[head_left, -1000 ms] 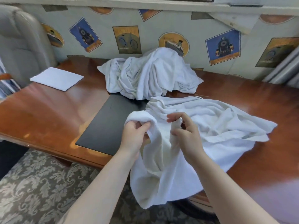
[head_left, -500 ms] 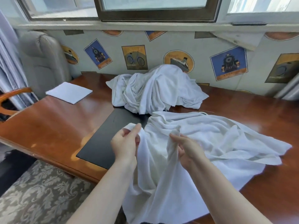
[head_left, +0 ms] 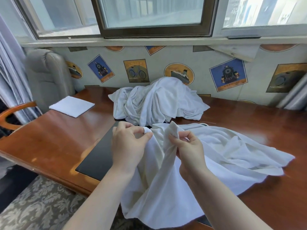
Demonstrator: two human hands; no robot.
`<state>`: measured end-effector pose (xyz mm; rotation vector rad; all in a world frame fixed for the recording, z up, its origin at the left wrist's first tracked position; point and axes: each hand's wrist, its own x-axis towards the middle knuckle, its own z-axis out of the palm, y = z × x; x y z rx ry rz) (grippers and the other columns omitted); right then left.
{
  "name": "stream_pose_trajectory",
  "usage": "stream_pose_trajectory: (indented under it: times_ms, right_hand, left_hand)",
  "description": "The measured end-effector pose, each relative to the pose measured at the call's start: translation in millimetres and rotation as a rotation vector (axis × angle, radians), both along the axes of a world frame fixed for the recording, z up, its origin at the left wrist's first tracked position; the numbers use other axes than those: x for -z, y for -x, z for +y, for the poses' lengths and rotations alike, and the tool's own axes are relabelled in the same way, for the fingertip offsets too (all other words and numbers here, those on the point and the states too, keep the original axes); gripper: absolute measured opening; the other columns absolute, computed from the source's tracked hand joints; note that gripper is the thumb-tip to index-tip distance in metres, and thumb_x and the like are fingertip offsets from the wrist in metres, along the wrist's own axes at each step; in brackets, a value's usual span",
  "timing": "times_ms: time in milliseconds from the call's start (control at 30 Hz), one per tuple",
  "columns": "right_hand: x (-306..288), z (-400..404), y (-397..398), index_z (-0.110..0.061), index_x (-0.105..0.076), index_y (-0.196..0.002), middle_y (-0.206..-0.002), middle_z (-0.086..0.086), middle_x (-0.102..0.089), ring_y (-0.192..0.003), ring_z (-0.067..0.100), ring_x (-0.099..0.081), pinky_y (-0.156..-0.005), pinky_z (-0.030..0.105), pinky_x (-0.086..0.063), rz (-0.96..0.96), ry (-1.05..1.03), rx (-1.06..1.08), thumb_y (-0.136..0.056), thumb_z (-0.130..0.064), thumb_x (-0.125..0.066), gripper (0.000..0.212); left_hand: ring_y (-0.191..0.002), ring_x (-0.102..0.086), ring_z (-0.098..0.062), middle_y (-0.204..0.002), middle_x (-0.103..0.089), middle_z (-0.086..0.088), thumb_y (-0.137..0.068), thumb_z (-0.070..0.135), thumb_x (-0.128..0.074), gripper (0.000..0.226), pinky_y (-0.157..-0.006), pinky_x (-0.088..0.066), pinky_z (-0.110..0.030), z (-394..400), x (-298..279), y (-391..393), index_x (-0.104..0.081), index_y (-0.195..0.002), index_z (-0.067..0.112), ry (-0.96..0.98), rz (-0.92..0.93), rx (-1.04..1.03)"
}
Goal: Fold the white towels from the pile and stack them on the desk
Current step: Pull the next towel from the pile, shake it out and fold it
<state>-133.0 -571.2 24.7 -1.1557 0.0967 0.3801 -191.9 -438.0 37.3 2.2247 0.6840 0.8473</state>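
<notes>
Both hands have risen, working along the towel (head_left: 224, 151) edge: left hand (head_left: 129, 143) and right hand (head_left: 187, 145) fingers each pinching it near the counter (head_left: 49, 138) front. One folded towel (head_left: 72, 106) lies far left; the pile (head_left: 157, 102) waits behind, so most remains.

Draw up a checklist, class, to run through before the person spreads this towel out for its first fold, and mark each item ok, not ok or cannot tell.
1. Left hand pinches the towel edge: ok.
2. Right hand pinches a bunched edge: ok.
3. Both hands hold true corners: cannot tell, the cloth is crumpled.
4. Towel fully on the desk: not ok, its near part hangs over the front edge.
5. Towel separate from the pile: ok, apart from it on the desk.
6. Stacking spot ready: ok, a folded towel lies flat at far left.
</notes>
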Motion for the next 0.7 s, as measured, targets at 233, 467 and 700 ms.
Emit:
stream_pose_trajectory:
  times_ms: [233,467,700]
  right_hand:
    - [-13.5,-19.1,6.5,-0.015,-0.053,-0.070,-0.068,0.005,-0.064,-0.058,0.018,-0.057,-0.057,0.026,-0.044,-0.111,0.005,0.023,-0.084,-0.001,-0.072,0.027]
    - [-43.3,-49.5,-0.4,-0.026,-0.059,-0.062,-0.069,-0.001,-0.060,-0.068,0.019,-0.052,-0.066,0.031,-0.040,-0.268,-0.034,0.182,-0.084,-0.004,-0.072,0.034]
    - [-70.6,-55.3,2.1,-0.013,-0.055,-0.071,-0.069,0.004,-0.060,-0.063,0.015,-0.054,-0.061,0.029,-0.042,-0.369,-0.045,0.124,-0.084,-0.003,-0.072,0.023]
  left_hand:
    - [-0.062,-0.060,0.003,-0.063,-0.067,0.017,-0.079,0.022,-0.079,0.036,-0.061,-0.046,-0.014,0.1,-23.5,-2.4,-0.069,-0.056,0.048,0.258,-0.054,0.155]
    - [-0.067,-0.058,-0.005,-0.071,-0.064,0.003,-0.081,0.034,-0.065,0.017,-0.066,-0.050,-0.022,-29.2,-72.4,-21.1,-0.070,-0.085,0.018,0.336,-0.319,0.350]
    - [-0.096,-0.066,-0.012,-0.091,-0.072,0.005,-0.087,0.020,-0.071,0.009,-0.088,-0.053,-0.035,-53.0,-91.3,-36.9,-0.072,-0.094,0.017,0.599,-0.249,0.477]
